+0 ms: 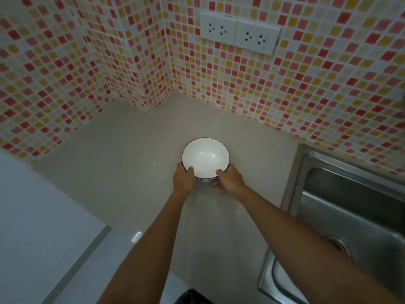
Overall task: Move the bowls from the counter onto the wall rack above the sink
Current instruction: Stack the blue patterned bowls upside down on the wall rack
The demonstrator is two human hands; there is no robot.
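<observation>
The bowl looks like glossy white ceramic with a dark rim. The counter is smooth, matt beige stone. The sink at its right edge is brushed steel; the wall tiles shine faintly.

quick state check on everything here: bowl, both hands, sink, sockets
bowl: upright, empty, held at its near rim
left hand: grip closed on the bowl's left side, thumb over the rim
right hand: grip closed on the bowl's right side, thumb over the rim
sink: no dishes in the part shown
sockets: nothing plugged in
</observation>
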